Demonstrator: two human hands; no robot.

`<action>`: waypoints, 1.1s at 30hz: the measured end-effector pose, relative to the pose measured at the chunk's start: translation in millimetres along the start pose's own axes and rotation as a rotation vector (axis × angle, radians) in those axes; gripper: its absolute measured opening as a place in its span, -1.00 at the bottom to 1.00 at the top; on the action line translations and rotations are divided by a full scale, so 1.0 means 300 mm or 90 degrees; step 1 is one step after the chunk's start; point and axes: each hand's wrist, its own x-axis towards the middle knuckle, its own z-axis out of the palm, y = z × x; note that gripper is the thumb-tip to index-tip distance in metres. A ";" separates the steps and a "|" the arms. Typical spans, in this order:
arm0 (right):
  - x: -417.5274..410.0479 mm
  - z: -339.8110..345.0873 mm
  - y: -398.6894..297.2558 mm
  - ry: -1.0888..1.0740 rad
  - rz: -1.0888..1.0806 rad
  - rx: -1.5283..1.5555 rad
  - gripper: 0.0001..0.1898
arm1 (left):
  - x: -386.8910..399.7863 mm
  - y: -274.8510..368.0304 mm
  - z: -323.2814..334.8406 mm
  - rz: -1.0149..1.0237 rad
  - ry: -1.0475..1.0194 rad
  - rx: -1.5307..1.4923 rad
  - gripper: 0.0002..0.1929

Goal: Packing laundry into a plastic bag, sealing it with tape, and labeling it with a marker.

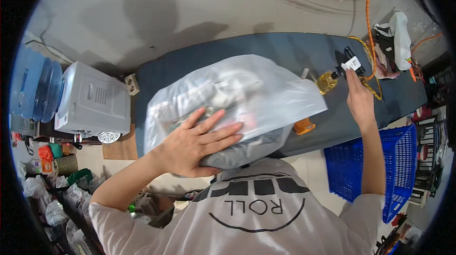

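A clear plastic bag (270,87) with folded fabric inside lies across the dark tabletop in front of me. My left hand (203,144) rests on top of it, fingers spread, near a bundle of grey fabric (231,157) at the edge closest to my body. Over on the right, the fingertips of my right hand (359,101) touch a small white label (351,63) that bears print. The thumb is hidden, so a grip on the label cannot be made out. Just beyond the label lies a black object (351,54), partly covered. A bottle of yellow liquid (326,82) is left of those fingertips.
Beside the bag sits an orange object (304,126) on the table (199,50). An orange coiled cord (369,12) hangs at the right, near some fabric (399,41). A blue plastic crate (370,166) is below the table's right edge; a water dispenser (94,98) is at left.
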 end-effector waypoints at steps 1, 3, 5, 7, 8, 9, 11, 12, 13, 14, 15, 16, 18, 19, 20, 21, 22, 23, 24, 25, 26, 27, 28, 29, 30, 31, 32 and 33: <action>-0.011 0.008 0.021 -0.007 0.006 -0.009 -0.46 | 0.001 0.004 -0.006 -0.011 -0.004 0.012 -0.10; -0.015 0.022 0.028 0.143 0.169 0.164 -0.58 | 0.013 0.011 -0.027 -0.030 -0.024 0.029 -0.13; -0.027 0.081 0.069 0.186 0.333 0.269 -0.67 | 0.035 0.012 -0.043 -0.051 -0.065 0.031 -0.10; -0.084 0.202 0.152 0.253 0.446 0.327 -0.67 | 0.059 0.028 -0.073 -0.088 -0.088 0.003 -0.10; -0.139 0.267 0.203 0.254 0.455 0.312 -0.67 | 0.074 0.038 -0.089 -0.110 -0.099 -0.008 -0.12; -0.186 0.338 0.255 0.239 0.536 0.307 -0.69 | 0.085 0.041 -0.083 -0.099 -0.098 -0.006 -0.12; -0.252 0.481 0.314 0.224 0.621 0.299 -0.70 | 0.092 0.048 -0.071 -0.136 -0.062 0.013 -0.12; -0.249 0.520 0.295 0.187 0.677 0.446 -0.74 | 0.083 0.047 -0.059 -0.139 -0.065 0.010 -0.12; -0.255 0.545 0.290 0.146 0.731 0.593 -0.75 | 0.077 0.043 -0.043 -0.147 -0.023 -0.011 -0.12; -0.273 0.561 0.287 0.064 0.729 0.676 -0.73 | 0.077 0.046 -0.034 -0.156 0.020 -0.032 -0.12; -0.219 0.517 0.205 -0.034 0.710 0.766 -0.69 | 0.064 0.057 -0.027 -0.175 0.034 -0.037 -0.13; -0.185 0.473 0.136 -0.137 0.670 0.798 -0.64 | 0.061 0.063 -0.023 -0.192 0.033 -0.041 -0.13; -0.196 0.462 0.024 -0.311 0.525 0.765 -0.43 | 0.066 0.065 -0.021 -0.191 0.010 -0.030 -0.15; -0.195 0.440 -0.063 -0.374 0.492 0.696 -0.34 | 0.069 0.071 -0.029 -0.189 0.010 -0.028 -0.19; -0.220 0.454 -0.129 -0.447 0.481 0.756 -0.31 | 0.073 0.074 -0.032 -0.204 0.007 -0.030 -0.19; -0.230 0.423 -0.210 -0.402 0.420 0.676 -0.32 | 0.066 0.079 -0.031 -0.198 0.006 -0.033 -0.19; -0.288 0.479 -0.261 -0.335 0.452 0.827 -0.43 | 0.070 0.078 -0.034 -0.181 0.007 -0.035 -0.19; -0.301 0.464 -0.310 -0.298 0.524 0.937 -0.56 | 0.069 0.078 -0.033 -0.177 0.023 -0.034 -0.22; -0.304 0.451 -0.346 -0.256 0.603 1.045 -0.69 | 0.073 0.078 -0.035 -0.191 0.021 -0.033 -0.22; -0.300 0.449 -0.354 -0.263 0.594 1.052 -0.69 | 0.074 0.078 -0.036 -0.178 0.031 -0.032 -0.24; -0.299 0.448 -0.355 -0.246 0.652 1.129 -0.72 | 0.072 0.081 -0.037 -0.164 0.040 -0.031 -0.26; -0.306 0.437 -0.356 -0.220 0.721 1.201 -0.75 | 0.077 0.079 -0.034 -0.153 0.053 -0.035 -0.27; -0.302 0.431 -0.361 -0.218 0.725 1.203 -0.75 | 0.076 0.081 -0.034 -0.151 0.050 -0.034 -0.27; -0.284 0.429 -0.360 -0.221 0.719 1.211 -0.76 | 0.075 0.082 -0.034 -0.157 0.057 -0.029 -0.27; -0.276 0.428 -0.353 -0.220 0.720 1.216 -0.77 | 0.080 0.080 -0.031 -0.157 0.064 -0.026 -0.27; -0.271 0.441 -0.354 -0.224 0.689 1.181 -0.75 | 0.078 0.083 -0.029 -0.163 0.068 -0.035 -0.28; -0.275 0.443 -0.347 -0.209 0.704 1.174 -0.75 | 0.081 0.085 -0.030 -0.145 0.066 -0.036 -0.28; -0.246 0.400 -0.364 -0.227 0.735 1.095 -0.74 | 0.076 0.087 -0.029 -0.151 0.072 -0.031 -0.27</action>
